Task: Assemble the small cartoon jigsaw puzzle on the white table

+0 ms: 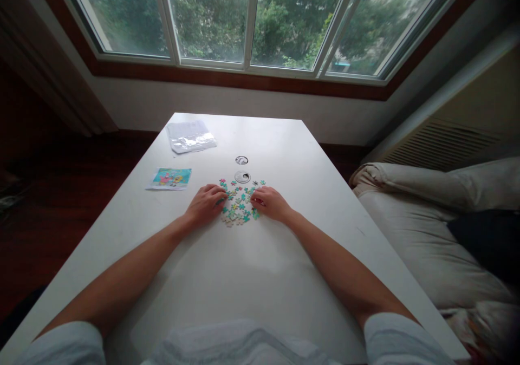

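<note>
On the counter (252, 267), between left hand (206, 201) and right hand (271, 201), both curled at the edges: scattered puzzle pieces (238, 212), with no joined section discernible, so seemingly all left to join. Cannot tell whether pinching any piece.

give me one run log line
puzzle pieces: loose on white table; left hand: at their left edge; right hand: at their right edge; picture sheet: farther left

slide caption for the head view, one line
Left hand and right hand flank loose jigsaw pieces on a white table, facing a window.
</note>
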The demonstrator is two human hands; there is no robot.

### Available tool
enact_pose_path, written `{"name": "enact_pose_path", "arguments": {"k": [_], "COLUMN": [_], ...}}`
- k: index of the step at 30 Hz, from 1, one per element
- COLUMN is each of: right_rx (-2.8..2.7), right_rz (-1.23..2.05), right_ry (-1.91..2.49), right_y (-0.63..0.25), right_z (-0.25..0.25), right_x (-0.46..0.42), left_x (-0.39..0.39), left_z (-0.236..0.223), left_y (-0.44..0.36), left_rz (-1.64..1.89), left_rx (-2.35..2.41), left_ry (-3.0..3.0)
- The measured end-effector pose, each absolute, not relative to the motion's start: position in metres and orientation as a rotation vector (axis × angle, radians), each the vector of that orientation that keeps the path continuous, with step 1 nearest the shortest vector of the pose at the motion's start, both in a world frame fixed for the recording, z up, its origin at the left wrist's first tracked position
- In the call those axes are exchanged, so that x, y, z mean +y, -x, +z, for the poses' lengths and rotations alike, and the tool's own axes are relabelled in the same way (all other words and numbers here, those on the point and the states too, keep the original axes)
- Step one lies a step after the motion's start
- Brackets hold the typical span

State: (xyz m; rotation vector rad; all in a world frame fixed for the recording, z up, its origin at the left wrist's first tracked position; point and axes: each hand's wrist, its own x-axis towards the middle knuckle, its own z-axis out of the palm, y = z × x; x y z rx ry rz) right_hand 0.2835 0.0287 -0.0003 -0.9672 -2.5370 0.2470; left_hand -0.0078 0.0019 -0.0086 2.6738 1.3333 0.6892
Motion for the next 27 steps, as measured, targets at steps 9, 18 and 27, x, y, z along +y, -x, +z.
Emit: {"name": "enact_pose_path", "arguments": {"k": [9,18,27], "right_rx": [-2.452,-2.382,-2.406], "right_rz": [0.265,0.316,0.300], "right_ry": [0.970,0.981,0.969], "right_y": [-0.287,-0.287,-0.284], "right_z": [-0.007,-0.011,-0.010], "right_x": [0.033,0.035,0.033], "left_x": [0.002,0.011,0.024], "left_z": [-0.009,-0.011,-0.018], "left_y": [0.009,0.021,0.039], "left_rz": [0.728,0.927,0.939], "left_rx": [1.365,1.569,1.842], "left_ry": [-2.638,-2.419,-2.282]}}
